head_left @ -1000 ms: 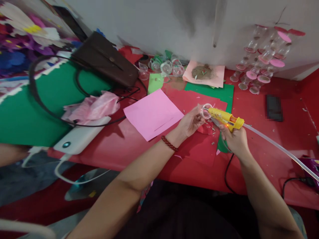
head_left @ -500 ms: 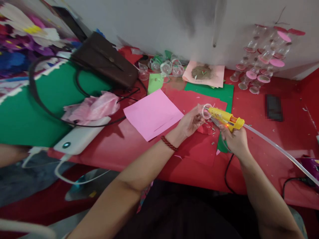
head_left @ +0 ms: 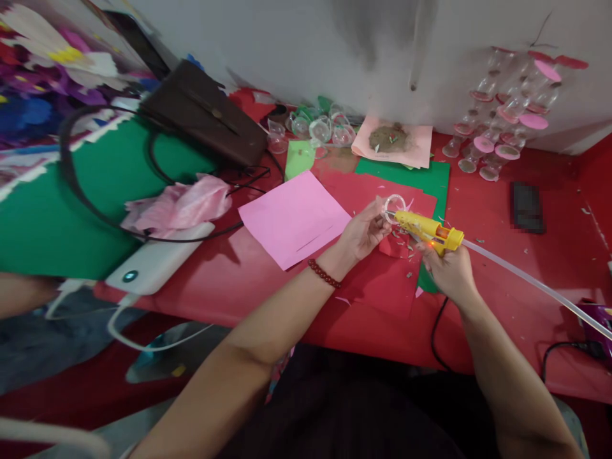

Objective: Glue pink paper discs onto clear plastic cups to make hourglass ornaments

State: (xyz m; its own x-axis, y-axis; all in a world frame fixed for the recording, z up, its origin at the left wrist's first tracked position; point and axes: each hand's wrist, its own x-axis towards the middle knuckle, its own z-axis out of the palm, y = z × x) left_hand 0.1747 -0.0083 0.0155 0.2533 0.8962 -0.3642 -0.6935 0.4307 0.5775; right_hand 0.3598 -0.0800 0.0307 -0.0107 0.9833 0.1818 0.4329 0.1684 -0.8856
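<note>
My left hand pinches a small clear plastic cup, its round rim facing up. Wrapped in my right hand is a yellow hot glue gun with a small orange light lit on its side. The gun's metal nozzle sits at the cup's rim; whether it touches cannot be made out. From the back of the gun a long translucent glue stick runs off to the right. Under both hands lies red paper strewn with small scraps.
Pink paper lies left of my hands. Behind stand several clear cups and a sand pile on pale paper. Stacked cup hourglasses and a dark blurred object are at right. A brown bag and white power bank sit left.
The glue gun and both hands have shifted slightly left, and the cup's rim has tilted and risen a little. Both hands keep their holds.
</note>
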